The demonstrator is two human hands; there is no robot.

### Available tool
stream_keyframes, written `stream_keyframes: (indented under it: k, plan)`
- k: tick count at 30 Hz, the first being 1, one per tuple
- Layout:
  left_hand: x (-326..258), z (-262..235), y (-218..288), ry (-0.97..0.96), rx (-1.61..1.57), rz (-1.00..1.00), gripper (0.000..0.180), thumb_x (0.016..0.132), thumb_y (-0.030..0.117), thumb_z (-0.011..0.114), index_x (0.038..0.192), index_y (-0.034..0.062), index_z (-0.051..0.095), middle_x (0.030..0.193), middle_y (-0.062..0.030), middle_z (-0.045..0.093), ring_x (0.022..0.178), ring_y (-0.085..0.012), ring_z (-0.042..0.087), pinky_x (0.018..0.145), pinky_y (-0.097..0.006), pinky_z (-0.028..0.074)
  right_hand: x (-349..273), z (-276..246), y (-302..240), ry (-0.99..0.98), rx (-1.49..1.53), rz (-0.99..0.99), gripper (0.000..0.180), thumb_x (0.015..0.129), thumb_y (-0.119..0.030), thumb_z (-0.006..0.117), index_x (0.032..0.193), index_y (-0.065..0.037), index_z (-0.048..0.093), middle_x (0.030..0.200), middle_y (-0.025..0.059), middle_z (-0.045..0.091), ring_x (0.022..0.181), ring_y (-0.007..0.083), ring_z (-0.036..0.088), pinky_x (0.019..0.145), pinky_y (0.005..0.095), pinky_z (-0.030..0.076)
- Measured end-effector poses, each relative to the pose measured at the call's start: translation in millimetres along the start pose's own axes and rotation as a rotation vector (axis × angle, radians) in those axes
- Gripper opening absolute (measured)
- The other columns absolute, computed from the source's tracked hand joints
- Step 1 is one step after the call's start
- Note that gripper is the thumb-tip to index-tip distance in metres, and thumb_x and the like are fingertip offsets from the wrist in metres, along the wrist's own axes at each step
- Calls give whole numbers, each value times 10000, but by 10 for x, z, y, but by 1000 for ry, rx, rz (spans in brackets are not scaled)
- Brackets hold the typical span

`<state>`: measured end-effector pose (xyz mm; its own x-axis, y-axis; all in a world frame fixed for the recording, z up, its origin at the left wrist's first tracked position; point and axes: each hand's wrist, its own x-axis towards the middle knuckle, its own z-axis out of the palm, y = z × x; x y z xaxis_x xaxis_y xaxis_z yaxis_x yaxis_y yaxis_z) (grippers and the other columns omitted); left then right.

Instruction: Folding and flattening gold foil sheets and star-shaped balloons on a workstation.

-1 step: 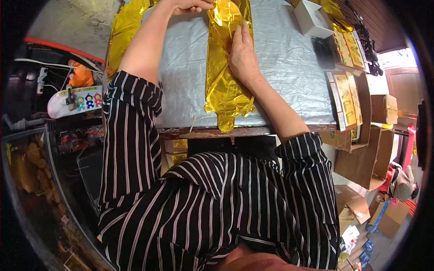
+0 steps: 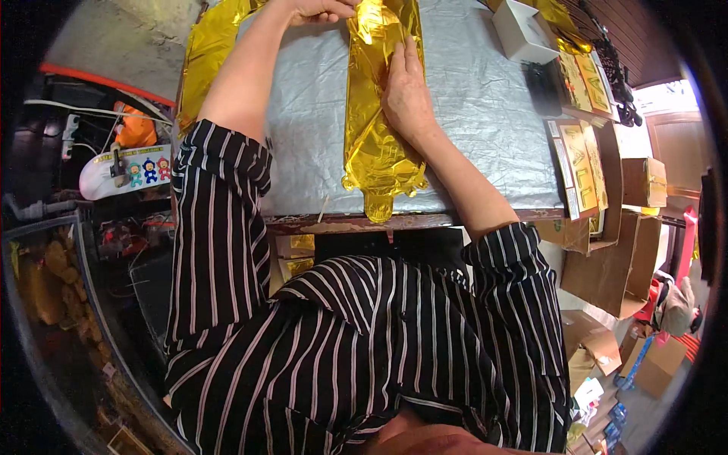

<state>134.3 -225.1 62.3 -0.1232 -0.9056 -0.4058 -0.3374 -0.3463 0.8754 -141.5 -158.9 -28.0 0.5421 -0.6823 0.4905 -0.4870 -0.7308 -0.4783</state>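
A long, flat, folded gold foil balloon (image 2: 371,144) lies lengthwise on the silver-covered table, its scalloped end and small tab pointing toward me and the tab reaching over the near edge. At the far end of the foil my left hand (image 2: 322,9) is closed, its fingers curled and the tips pinching the foil's left edge. My right hand (image 2: 409,98) rests on the right side of the foil, fingers stretched out and together, pointing away from me. The farthest part of the balloon runs out of the picture.
More gold foil (image 2: 208,61) covers the table's left edge. On the right stand a white box (image 2: 523,32) and gold-printed packages (image 2: 580,167). A thin white stick (image 2: 324,208) lies near the front edge. Cardboard boxes (image 2: 610,262) are at the right; a glass tank (image 2: 53,288) is at the left.
The foil near my left fingertips has shifted slightly and catches the light differently. Both hands stay in nearly the same place.
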Motion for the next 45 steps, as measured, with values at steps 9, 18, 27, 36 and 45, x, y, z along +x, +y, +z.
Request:
stream_keyframes:
  k: [9,18,27,36,45]
  plan:
    - [18,-10,-197,-65,34,-8,302,958,181,701,1249,116,654,838,101,644,577,56,483,469,-112,362,6,2,-66,30,21,-5,703,849,71,538,1495,158,273,1574,392,245,1427,517,353,1185,447,374]
    - [-123,171,-267,-120,-15,57,215,960,203,713,1153,130,650,806,122,584,579,55,464,472,-104,328,23,6,-68,37,-1,-23,694,858,53,544,1489,163,276,1572,390,255,1424,511,364,1180,447,379]
    - [136,586,-303,24,-186,194,352,975,139,689,1306,70,590,975,59,662,675,10,558,529,-142,426,-18,-34,32,25,-9,10,706,858,40,567,1491,157,278,1578,378,255,1422,512,364,1172,446,387]
    - [148,761,-473,736,-21,281,426,944,139,724,1259,-98,564,1044,-160,720,887,-231,736,725,-303,602,-1,-4,16,36,-13,-25,708,842,55,562,1483,173,285,1578,381,256,1424,516,357,1187,443,367]
    - [-249,835,-285,338,-543,156,308,990,159,686,1202,-61,651,1128,-135,704,993,-228,725,896,-300,605,9,-22,-48,46,18,-29,689,852,54,542,1482,176,293,1575,385,256,1424,516,360,1193,453,356]
